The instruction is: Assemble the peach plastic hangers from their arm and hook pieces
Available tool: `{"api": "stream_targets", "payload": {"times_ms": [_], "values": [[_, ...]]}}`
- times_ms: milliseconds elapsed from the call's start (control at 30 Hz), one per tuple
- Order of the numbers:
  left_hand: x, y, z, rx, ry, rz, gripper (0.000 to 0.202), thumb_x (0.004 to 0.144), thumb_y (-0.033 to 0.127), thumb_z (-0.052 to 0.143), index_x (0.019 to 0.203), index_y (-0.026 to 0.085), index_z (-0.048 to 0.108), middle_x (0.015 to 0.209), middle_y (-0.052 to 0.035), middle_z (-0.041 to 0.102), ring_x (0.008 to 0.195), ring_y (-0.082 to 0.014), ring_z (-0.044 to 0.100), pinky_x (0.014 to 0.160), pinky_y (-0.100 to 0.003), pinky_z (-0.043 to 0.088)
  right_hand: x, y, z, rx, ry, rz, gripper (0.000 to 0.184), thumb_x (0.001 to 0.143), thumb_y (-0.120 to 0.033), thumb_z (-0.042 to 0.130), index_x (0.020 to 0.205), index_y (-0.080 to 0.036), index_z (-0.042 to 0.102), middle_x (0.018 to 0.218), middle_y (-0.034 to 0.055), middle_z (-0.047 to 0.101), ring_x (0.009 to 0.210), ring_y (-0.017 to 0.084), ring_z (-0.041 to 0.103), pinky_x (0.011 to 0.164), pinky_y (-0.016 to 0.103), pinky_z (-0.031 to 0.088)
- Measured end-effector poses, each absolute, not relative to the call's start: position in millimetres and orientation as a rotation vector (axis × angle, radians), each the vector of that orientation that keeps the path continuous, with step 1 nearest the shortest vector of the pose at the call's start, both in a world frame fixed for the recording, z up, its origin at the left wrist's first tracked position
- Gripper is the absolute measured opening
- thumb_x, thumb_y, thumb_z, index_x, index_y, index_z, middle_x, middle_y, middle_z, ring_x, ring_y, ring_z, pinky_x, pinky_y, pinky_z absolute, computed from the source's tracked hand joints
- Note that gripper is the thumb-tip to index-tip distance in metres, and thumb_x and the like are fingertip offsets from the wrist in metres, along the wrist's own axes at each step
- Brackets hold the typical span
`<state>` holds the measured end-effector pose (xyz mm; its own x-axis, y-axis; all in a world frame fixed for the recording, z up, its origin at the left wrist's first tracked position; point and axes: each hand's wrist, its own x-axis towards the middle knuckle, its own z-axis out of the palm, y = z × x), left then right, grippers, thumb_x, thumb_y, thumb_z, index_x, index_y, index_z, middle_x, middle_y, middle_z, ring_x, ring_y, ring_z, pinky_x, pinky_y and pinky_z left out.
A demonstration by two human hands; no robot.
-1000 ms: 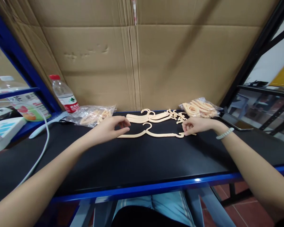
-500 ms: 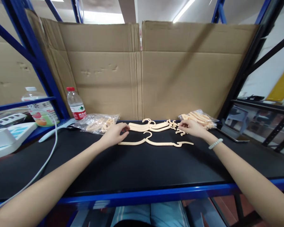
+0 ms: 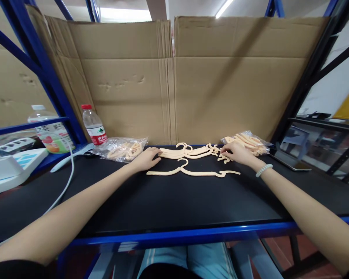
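Observation:
My left hand [image 3: 147,159] is stretched out, thumb apart from the fingers, its fingertips at the left ends of a small stack of cream plastic hangers [image 3: 171,154]. Nearer to me lies a single cream hanger [image 3: 165,173], with a curved, pointed piece [image 3: 231,172] at its right end. My right hand [image 3: 238,152] has its fingers bent together over a cluster of small cream hook pieces [image 3: 222,158] right of the stack. What those fingertips pinch, if anything, is too small to make out.
A clear bag of cream parts [image 3: 122,149] lies at the back left, another bag [image 3: 250,142] at the back right. A red-capped water bottle [image 3: 94,126] stands by the cardboard wall [image 3: 128,85]. A white cable [image 3: 71,174] crosses the black table's left side [image 3: 174,209].
My left hand has drawn back from the single hanger's left end toward the stack. My right hand stays by the small hook pieces. The view has shifted slightly.

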<state>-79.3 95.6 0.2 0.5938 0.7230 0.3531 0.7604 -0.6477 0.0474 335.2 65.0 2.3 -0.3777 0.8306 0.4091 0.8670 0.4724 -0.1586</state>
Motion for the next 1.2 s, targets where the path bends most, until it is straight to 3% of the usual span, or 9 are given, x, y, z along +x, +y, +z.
{"api": "stream_targets", "payload": {"times_ms": [267,700,967,1200], "values": [[-73.6,99.8,-11.2,-2.721,-1.25,-0.594,0.026,0.084,0.027,0.047,0.102,0.015,0.061,0.109,-0.0123,0.059,0.106,-0.0256,0.054,0.095,-0.04,0.042,331.1,64.2,-1.4,-1.353,-2.435,-0.11,0.02,0.079,-0.026,0.054,0.085,-0.02,0.072,0.09,0.0075,0.07,0.088,0.025,0.06,0.083,0.038,0.046],[-67.5,94.8,-6.4,-2.807,-1.287,-0.765,0.014,0.082,0.024,0.052,0.08,0.017,0.064,0.084,-0.0069,0.06,0.084,-0.0214,0.057,0.083,-0.035,0.044,326.5,65.7,-8.0,-1.294,-2.424,0.079,0.015,0.078,-0.027,0.059,0.083,-0.02,0.072,0.088,0.0076,0.069,0.085,0.024,0.06,0.083,0.038,0.044],[-68.5,88.0,-3.2,-2.78,-1.448,-0.929,0.013,0.079,0.026,0.055,0.082,0.017,0.063,0.073,-0.003,0.063,0.07,-0.0182,0.058,0.072,-0.031,0.044,325.5,68.8,-13.2,-1.194,-2.393,0.024,0.013,0.08,-0.025,0.059,0.077,-0.021,0.071,0.089,0.007,0.066,0.091,0.026,0.055,0.088,0.042,0.043],[-72.1,84.0,-0.6,-2.833,-1.671,-1.24,0.013,0.073,0.027,0.064,0.079,0.016,0.062,0.072,-0.0038,0.068,0.069,-0.0175,0.065,0.067,-0.03,0.051,318.1,63.9,-13.6,-1.096,-2.188,-0.109,0.024,0.087,-0.032,0.051,0.083,-0.023,0.073,0.085,0.0084,0.056,0.083,0.024,0.053,0.077,0.039,0.046]]}}
